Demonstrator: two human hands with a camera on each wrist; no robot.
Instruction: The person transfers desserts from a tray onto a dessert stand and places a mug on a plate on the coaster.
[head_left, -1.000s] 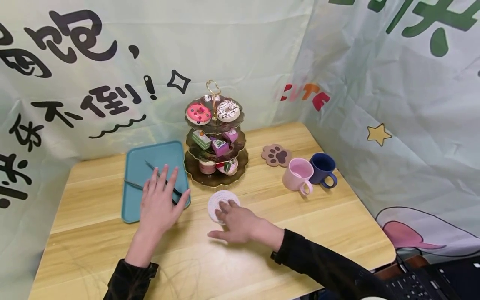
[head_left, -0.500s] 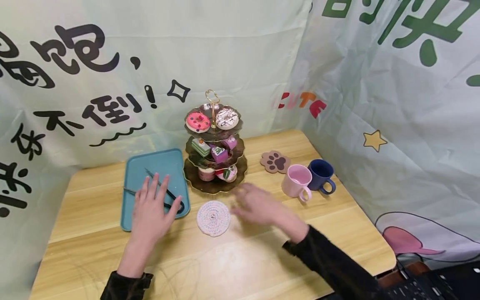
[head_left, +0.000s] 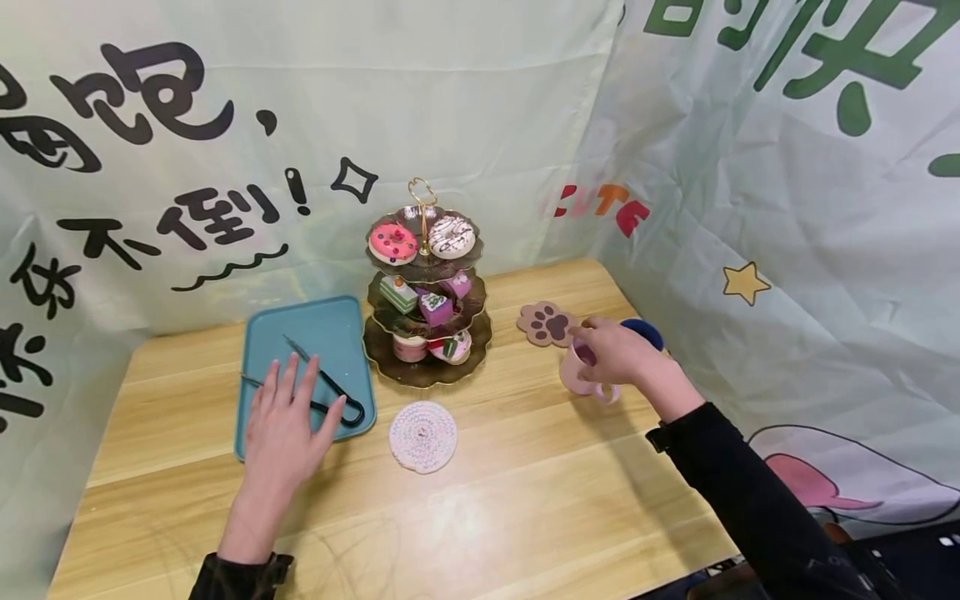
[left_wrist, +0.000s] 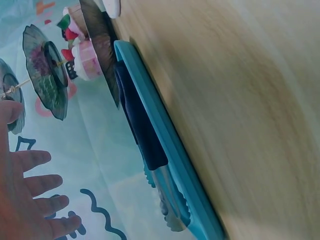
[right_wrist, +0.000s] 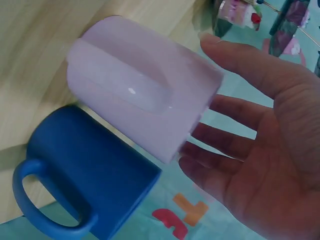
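My right hand [head_left: 618,354] is at the pink mug [head_left: 573,373], fingers spread about its rim; firm contact cannot be made out. In the right wrist view the thumb [right_wrist: 220,47] lies at one side of the rim and the fingertips are partly behind it. The mug stands upright on the table, handle toward me, beside a blue mug [right_wrist: 95,165]. My left hand [head_left: 281,425] lies spread, fingers extended, over the near part of a blue tray [head_left: 258,333]. Tongs [left_wrist: 140,120] with dark handles and scalloped metal tips lie on that tray, partly hidden by the hand.
A round crocheted coaster [head_left: 422,437] lies at mid-table, and a paw-print coaster [head_left: 546,324] lies behind the pink mug. The three-tier stand [head_left: 427,377] of toy donuts and cakes rises at the back. Printed cloth [head_left: 480,100] hangs behind the table.
My right hand has left the round coaster and travelled right to the pink mug. The coaster was shifted slightly left and toward me. The left hand has stayed over the tray.
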